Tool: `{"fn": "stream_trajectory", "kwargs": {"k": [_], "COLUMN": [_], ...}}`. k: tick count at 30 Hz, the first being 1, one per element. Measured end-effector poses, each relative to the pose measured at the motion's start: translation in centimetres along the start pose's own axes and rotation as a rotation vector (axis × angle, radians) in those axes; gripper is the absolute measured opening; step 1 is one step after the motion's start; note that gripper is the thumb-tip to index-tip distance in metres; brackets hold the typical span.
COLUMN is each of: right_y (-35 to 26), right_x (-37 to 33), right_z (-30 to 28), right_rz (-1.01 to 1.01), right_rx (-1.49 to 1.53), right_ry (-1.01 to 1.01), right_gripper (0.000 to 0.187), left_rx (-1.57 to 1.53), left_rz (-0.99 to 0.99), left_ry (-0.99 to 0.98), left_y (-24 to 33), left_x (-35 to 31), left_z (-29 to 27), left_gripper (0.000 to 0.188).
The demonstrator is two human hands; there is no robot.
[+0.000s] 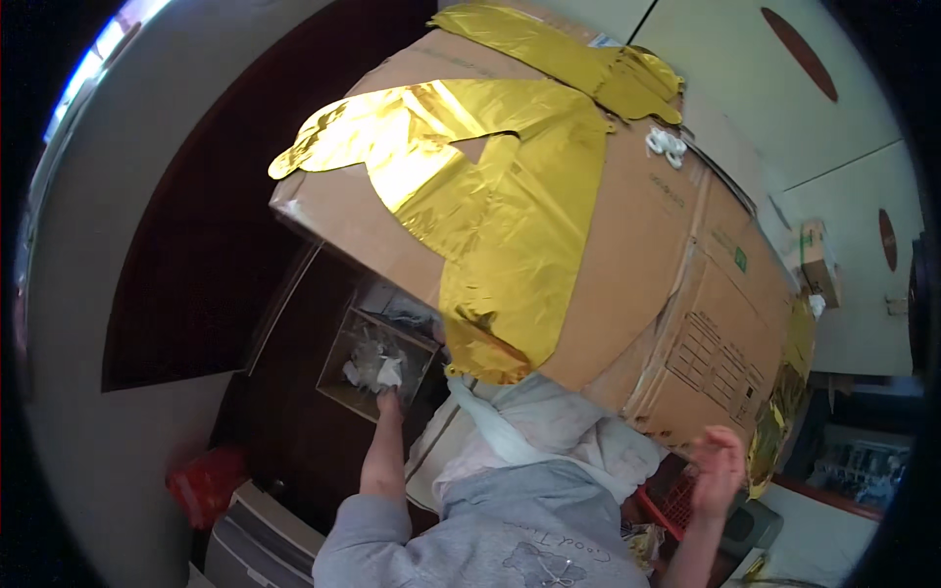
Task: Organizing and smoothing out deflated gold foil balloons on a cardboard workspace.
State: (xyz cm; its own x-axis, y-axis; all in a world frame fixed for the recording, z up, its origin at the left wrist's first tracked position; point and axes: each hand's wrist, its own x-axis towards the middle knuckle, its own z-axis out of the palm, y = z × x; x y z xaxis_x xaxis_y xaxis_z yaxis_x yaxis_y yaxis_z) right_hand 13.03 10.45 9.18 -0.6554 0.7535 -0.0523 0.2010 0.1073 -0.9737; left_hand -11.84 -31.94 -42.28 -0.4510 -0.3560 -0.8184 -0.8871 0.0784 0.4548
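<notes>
A person wears a grey short-sleeved shirt (470,539), one sleeve (363,534) at seven o'clock, dark lettering (586,549) and a darker print (542,565) near six.

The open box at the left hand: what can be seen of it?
The open box looks like cardboard, four-sided, with pale inner walls and tan edges, open side up. It sits below the large carton, holding crumpled clear plastic and a white piece. The left hand reaches over its near side. Its underside is hidden.
</notes>
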Motion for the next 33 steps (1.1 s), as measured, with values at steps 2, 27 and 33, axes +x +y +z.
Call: {"fn": "stream_trajectory", "kwargs": {"k": [2,27,33], "right_y": [0.6,-0.5,-0.6], "right_x": [-0.3,-0.2,0.8], "right_z": [3.7,11.7,11.3], "right_rz": [0.056,0.360,0.130], "right_rx": [0.390,1.477,1.314], "right_ry": [-0.147,-0.508,-0.486], "right_gripper": [0.050,0.078,0.081], "left_rx": [0.358,0.540,0.494], "left_rz": [0.297,2.171,2.006], "left_ry": [-0.004,-0.470,-1.415], "left_y": [1.3,18.6,17.5], "left_x": [-3.5,-48.0,-54.3], "left_z": [-1.5,-3.9,3.1], "left_gripper": [0.018,0.032,0.035]}}
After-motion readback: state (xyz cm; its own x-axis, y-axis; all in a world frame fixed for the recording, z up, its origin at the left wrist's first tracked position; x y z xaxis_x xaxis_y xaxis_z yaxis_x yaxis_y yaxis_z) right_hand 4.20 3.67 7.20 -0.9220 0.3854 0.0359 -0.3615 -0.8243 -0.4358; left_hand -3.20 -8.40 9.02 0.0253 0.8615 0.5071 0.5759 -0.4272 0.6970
